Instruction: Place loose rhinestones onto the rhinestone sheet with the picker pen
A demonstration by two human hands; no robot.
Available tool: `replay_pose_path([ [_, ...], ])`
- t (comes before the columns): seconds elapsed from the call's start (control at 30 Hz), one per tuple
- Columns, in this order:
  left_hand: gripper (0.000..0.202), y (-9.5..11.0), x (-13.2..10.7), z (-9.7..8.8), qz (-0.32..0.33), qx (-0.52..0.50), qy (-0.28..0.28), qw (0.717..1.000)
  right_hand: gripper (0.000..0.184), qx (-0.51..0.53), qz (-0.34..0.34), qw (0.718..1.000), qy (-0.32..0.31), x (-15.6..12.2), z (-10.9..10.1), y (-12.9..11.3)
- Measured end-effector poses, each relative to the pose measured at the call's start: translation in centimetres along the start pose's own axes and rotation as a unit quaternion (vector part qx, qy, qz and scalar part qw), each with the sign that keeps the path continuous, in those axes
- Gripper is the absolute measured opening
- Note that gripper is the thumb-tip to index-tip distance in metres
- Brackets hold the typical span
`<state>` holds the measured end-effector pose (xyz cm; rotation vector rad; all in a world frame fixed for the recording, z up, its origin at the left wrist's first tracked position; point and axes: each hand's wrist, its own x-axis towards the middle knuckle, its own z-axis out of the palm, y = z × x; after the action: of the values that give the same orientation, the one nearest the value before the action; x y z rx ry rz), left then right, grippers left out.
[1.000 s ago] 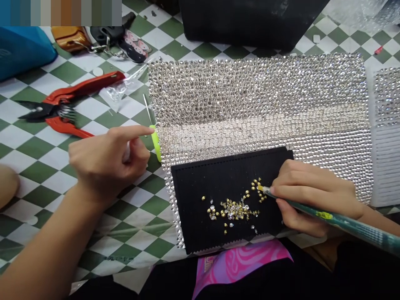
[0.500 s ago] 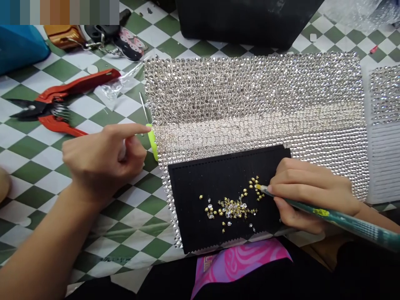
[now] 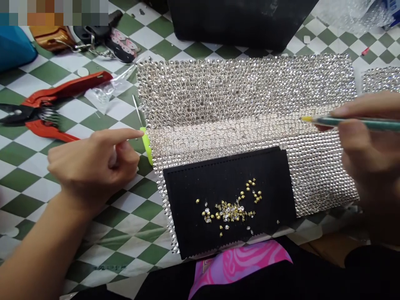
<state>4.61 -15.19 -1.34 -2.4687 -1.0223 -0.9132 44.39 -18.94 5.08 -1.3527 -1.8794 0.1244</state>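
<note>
My right hand (image 3: 359, 141) is closed around a dark green pencil (image 3: 359, 122) with a yellow tip, which is over the right part of a glittering rhinestone sheet (image 3: 243, 89). Whether a stone sticks to the tip I cannot tell. Loose pointed-back rhinestones (image 3: 231, 211), gold and clear, lie scattered on a black card (image 3: 193, 183) resting on the sheet's near side. My left hand (image 3: 96, 160) has its index finger stretched to the sheet's left edge, beside a yellow-green handled tool (image 3: 146, 146) with a thin metal shaft. The other left fingers are curled and hold nothing visible.
Red-handled cutters (image 3: 56, 108) lie at left, beside a small clear plastic bag (image 3: 104, 91). Keys with a charm (image 3: 121, 46) and a black box (image 3: 237, 21) stand behind. A second rhinestone piece (image 3: 379, 79) lies at right on the checkered tablecloth (image 3: 131, 227).
My right hand has lifted the pencil off the loose stones and carried it up and right over the sheet. My left hand stays at the sheet's left edge. The view has shifted slightly.
</note>
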Motion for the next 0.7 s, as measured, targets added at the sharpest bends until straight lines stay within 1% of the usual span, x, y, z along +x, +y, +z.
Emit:
replay_pose_path([
  [0.03,0.028,0.0,0.0,0.0,-0.004,0.000,-0.004,1.000,0.008,0.000,-0.042,0.999,-0.013,0.3,0.4,1.0],
  [0.07,0.028,0.1,0.0,-0.1,-0.010,-0.001,-0.009,1.000,0.010,0.006,-0.075,0.997,-0.015,0.5,0.8,2.0],
  [0.1,0.028,0.1,0.0,-0.1,-0.018,-0.003,-0.012,1.000,0.013,0.019,-0.101,0.995,-0.009,0.6,1.2,2.7],
  [0.13,0.028,0.2,0.1,-0.1,-0.024,-0.005,-0.016,1.000,0.016,0.034,-0.106,0.994,-0.018,0.7,1.6,3.2],
  [0.2,0.029,0.2,0.2,-0.1,-0.030,-0.010,-0.015,0.999,0.019,0.045,-0.101,0.994,-0.027,0.6,2.0,3.7],
  [0.23,0.029,0.2,0.2,-0.1,-0.029,-0.011,-0.012,0.999,0.020,0.039,-0.090,0.994,-0.044,0.5,2.1,3.6],
  [0.33,0.027,0.2,0.3,-0.2,-0.028,-0.007,-0.015,0.999,0.024,0.023,-0.068,0.992,-0.104,0.3,1.6,3.1],
  [0.4,0.027,0.2,0.2,-0.3,-0.038,-0.002,-0.023,0.999,0.026,0.028,-0.060,0.990,-0.122,0.2,1.3,2.9],
  [0.5,0.029,0.2,-0.1,-0.3,-0.045,0.000,-0.027,0.999,0.026,0.033,-0.062,0.990,-0.120,0.2,1.2,3.0],
  [0.7,0.031,0.0,-0.2,-0.1,-0.006,0.013,-0.006,1.000,0.026,0.043,-0.070,0.992,-0.094,0.1,1.5,2.9],
])
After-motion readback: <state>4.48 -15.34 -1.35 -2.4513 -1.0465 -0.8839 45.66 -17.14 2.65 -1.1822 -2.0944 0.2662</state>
